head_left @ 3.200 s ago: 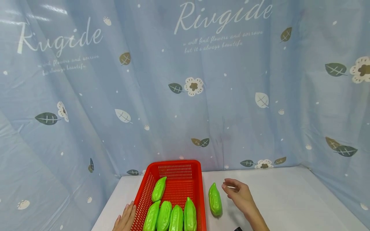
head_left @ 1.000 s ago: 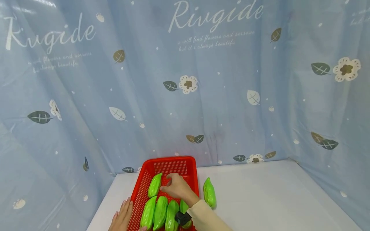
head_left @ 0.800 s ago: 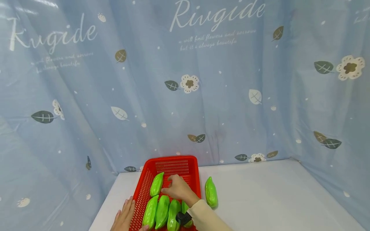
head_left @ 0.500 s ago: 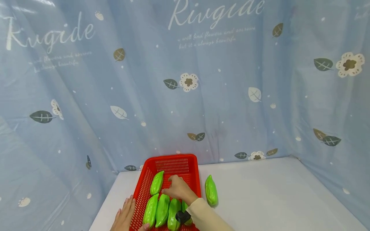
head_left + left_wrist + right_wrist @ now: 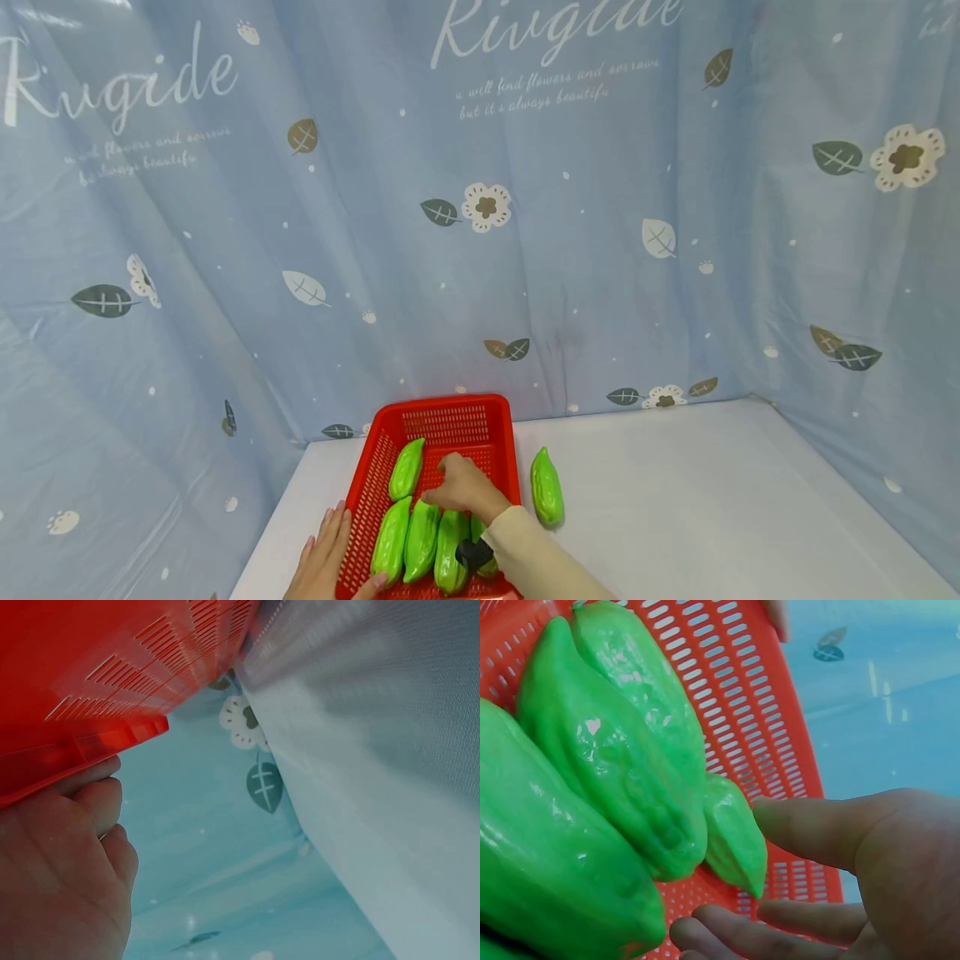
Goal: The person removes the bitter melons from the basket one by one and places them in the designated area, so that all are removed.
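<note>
A red plastic basket [image 5: 513, 454] holds several green, wrinkled, pointed gourds, like bitter melons. My left hand [image 5: 324, 557] grips its left rim, fingers along the outer wall and thumb hooked over inside. In the left wrist view, those fingers [image 5: 101, 802] sit just under the rim. Inside the basket, my right hand [image 5: 465, 487] hovers between the far-left gourd [image 5: 407, 471] and the near row [image 5: 391, 542]. The right wrist view shows its thumb [image 5: 810, 829] and fingers apart, with nothing held; the thumb tip is right at the edge of a small-looking gourd [image 5: 733, 836].
One more gourd [image 5: 547, 489] lies on the white table [image 5: 675, 500], just right of the basket. A blue patterned curtain [image 5: 480, 292] closes off the back and sides. A black wrist mount [image 5: 472, 554] overlaps the near-right gourds.
My right hand has gone from beside the lone gourd on the table into the basket, and stays almost still over the last second. My left thumb has come over the rim.
</note>
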